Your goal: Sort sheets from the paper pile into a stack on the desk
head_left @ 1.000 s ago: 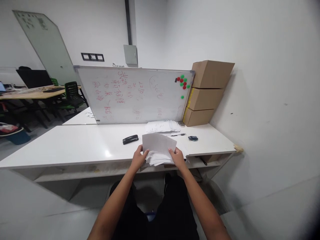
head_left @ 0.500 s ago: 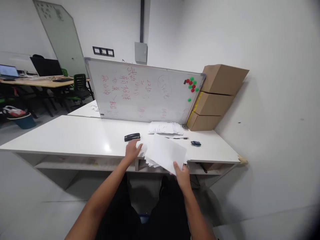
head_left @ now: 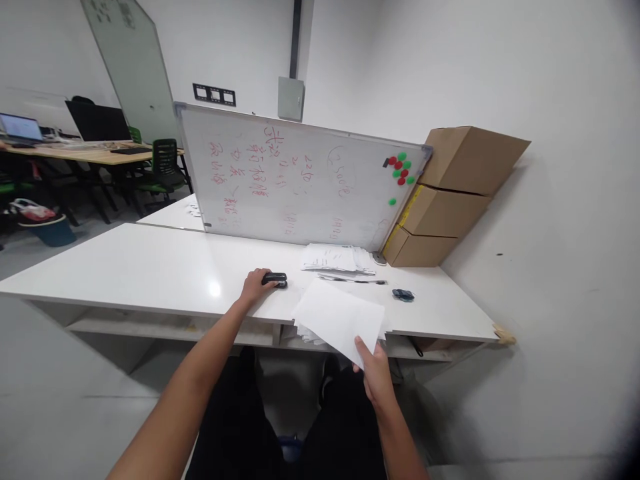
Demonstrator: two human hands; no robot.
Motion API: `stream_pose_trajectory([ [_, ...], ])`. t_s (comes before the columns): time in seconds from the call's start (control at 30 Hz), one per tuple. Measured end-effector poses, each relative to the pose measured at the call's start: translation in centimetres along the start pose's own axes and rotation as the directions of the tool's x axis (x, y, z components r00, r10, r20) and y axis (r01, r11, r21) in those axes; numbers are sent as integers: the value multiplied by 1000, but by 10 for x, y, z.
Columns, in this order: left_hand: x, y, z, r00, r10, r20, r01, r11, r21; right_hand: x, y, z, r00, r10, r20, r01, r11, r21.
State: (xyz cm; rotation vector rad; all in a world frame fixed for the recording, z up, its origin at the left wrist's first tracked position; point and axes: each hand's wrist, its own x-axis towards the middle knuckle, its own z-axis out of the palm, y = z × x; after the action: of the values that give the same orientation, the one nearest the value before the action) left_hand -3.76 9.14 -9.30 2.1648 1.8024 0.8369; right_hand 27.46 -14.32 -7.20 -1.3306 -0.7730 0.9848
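I take the stapler point(head_left: 276, 280) as my landmark; it lies on the desk point(head_left: 150, 267), its long axis running roughly left to right. My left hand point(head_left: 256, 287) is on its left end, fingers curled over the far side and thumb along the near one, narrowed around the body. The sheet point(head_left: 340, 317) lies to the stapler's right and nearer to me, slanting from far left to near right, above a loose pile point(head_left: 310, 335). My right hand point(head_left: 375, 373) pinches its near right end, well apart from the stapler, so the left is much the nearer. I cannot tell whether several sheets are pinched.
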Motion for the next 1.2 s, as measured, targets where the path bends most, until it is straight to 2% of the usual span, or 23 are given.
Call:
stream_pose_trajectory([
  [0.13,1,-3,1,1000,25,-6,-25,999,-48,40,-21,32,992,16,126,1,991,-133],
  [0.23,-1,0,0,1000,17,-1,-17,998,-68,69,-30,54,984,60,168,-22,975,-221],
  [0.37,-3,2,0,1000,11,-6,-11,997,-76,88,-32,70,969,111,221,-63,975,-213],
  [0.53,-2,2,0,1000,8,-1,-8,996,-94,91,-30,71,962,132,238,-85,977,-196],
  [0.7,-2,2,0,1000,4,-17,-6,994,-112,87,-31,64,971,98,220,-57,981,-185],
  [0.9,-3,2,1,999,-2,-33,-3,991,-136,76,-29,65,988,77,133,-54,983,-173],
  [1.2,-6,7,-1,1000,13,1,-13,998,-64,68,-23,88,960,128,250,-61,964,-260],
])
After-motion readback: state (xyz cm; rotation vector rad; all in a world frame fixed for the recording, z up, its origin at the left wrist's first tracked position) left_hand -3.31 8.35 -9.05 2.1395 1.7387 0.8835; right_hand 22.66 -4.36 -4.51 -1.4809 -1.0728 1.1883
